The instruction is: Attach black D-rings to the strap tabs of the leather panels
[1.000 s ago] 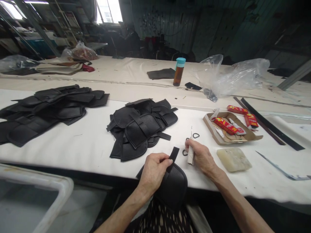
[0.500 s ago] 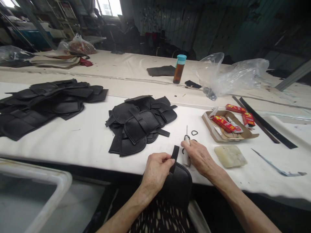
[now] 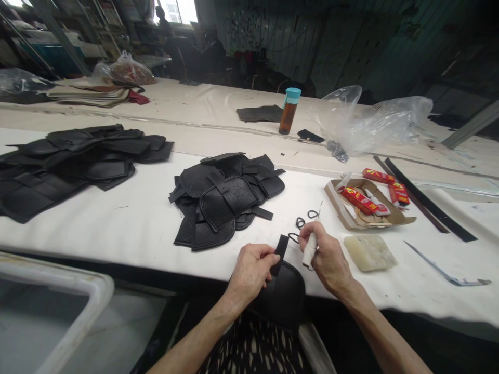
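My left hand (image 3: 251, 270) pinches the strap of a black leather piece (image 3: 286, 293), whose strap end pokes up past my fingertips. The rounded body of the piece hangs over the table's front edge, above my lap. My right hand (image 3: 327, 254) is wrapped round an awl (image 3: 311, 250) with a white-wrapped handle, its thin metal tip pointing up and away. At the right fingertips is a black D-ring (image 3: 293, 238); whether it is pinched or only touched I cannot tell. Two more dark rings, one D-ring (image 3: 313, 214) and one darker ring (image 3: 300, 223), lie just beyond.
A pile of similar black pieces (image 3: 228, 200) lies ahead, with another pile (image 3: 78, 163) at left. Right of my hand are a cardboard tray (image 3: 339, 210) with red boxes, a yellowish block (image 3: 369, 253) and a pointed metal tool (image 3: 440, 267). A bottle (image 3: 288, 111) stands farther back.
My right hand dipped the awl's tip left over the rings, then swung it back right and up. One ring now sits nearer my right fingertips. The left hand keeps its pinch.
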`<state>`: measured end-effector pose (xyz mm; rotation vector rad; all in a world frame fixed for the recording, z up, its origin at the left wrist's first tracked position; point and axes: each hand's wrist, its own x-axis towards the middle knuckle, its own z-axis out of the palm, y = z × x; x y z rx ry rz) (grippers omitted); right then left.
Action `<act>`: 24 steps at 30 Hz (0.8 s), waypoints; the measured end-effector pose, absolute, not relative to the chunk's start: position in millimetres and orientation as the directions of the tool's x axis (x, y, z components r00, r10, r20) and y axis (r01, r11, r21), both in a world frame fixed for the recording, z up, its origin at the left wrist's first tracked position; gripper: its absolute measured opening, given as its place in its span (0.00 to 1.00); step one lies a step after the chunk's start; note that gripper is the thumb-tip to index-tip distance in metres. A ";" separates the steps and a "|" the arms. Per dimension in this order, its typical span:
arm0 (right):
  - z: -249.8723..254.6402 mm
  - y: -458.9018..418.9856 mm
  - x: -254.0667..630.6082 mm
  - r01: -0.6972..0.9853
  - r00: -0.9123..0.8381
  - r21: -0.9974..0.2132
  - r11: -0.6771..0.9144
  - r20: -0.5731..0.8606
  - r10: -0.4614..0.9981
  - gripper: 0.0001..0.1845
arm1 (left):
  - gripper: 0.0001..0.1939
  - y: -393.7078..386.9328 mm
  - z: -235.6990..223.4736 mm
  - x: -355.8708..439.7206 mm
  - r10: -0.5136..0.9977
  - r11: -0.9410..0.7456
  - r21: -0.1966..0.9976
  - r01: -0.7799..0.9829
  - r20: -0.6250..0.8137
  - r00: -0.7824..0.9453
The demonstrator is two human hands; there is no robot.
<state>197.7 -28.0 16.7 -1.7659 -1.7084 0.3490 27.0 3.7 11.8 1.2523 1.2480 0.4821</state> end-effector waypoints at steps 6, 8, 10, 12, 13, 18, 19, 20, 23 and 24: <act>10.3 -26.9 184.1 0.803 0.019 -0.551 0.226 0.402 0.915 0.03 | 0.08 5.2 12.3 26.5 0.833 0.323 0.889 0.325 -0.430 0.349; 5.6 -27.4 183.1 0.824 -0.081 -0.456 0.336 0.492 0.867 0.06 | 0.08 5.7 12.2 26.7 0.832 0.320 0.893 0.317 -0.425 0.356; 1.9 -28.2 183.3 0.832 -0.183 -0.342 0.437 0.575 0.797 0.09 | 0.08 5.7 11.9 26.8 0.832 0.318 0.895 0.314 -0.422 0.360; 0.1 -29.2 184.1 0.828 -0.245 -0.264 0.495 0.622 0.743 0.10 | 0.08 5.4 11.7 26.7 0.830 0.320 0.893 0.316 -0.425 0.360; -0.1 -29.6 184.4 0.826 -0.261 -0.241 0.509 0.637 0.726 0.10 | 0.08 5.3 11.7 26.4 0.829 0.323 0.892 0.317 -0.428 0.360; 2.7 -30.4 184.1 0.823 -0.324 -0.137 0.551 0.683 0.654 0.10 | 0.10 6.7 13.7 24.2 0.819 0.329 0.895 0.303 -0.430 0.380; 3.0 -30.5 183.6 0.820 -0.334 -0.126 0.558 0.687 0.645 0.10 | 0.10 7.2 14.3 23.7 0.817 0.329 0.895 0.300 -0.429 0.385; 3.1 -30.6 183.0 0.815 -0.340 -0.124 0.566 0.689 0.640 0.09 | 0.10 7.6 14.8 23.4 0.815 0.329 0.896 0.298 -0.429 0.390; 2.1 -32.5 180.4 0.801 -0.352 -0.134 0.584 0.683 0.639 0.09 | 0.10 7.7 15.2 22.9 0.815 0.328 0.900 0.288 -0.423 0.396; 1.5 -33.6 179.2 0.797 -0.353 -0.141 0.588 0.680 0.643 0.09 | 0.10 7.3 14.8 23.0 0.818 0.326 0.902 0.283 -0.419 0.394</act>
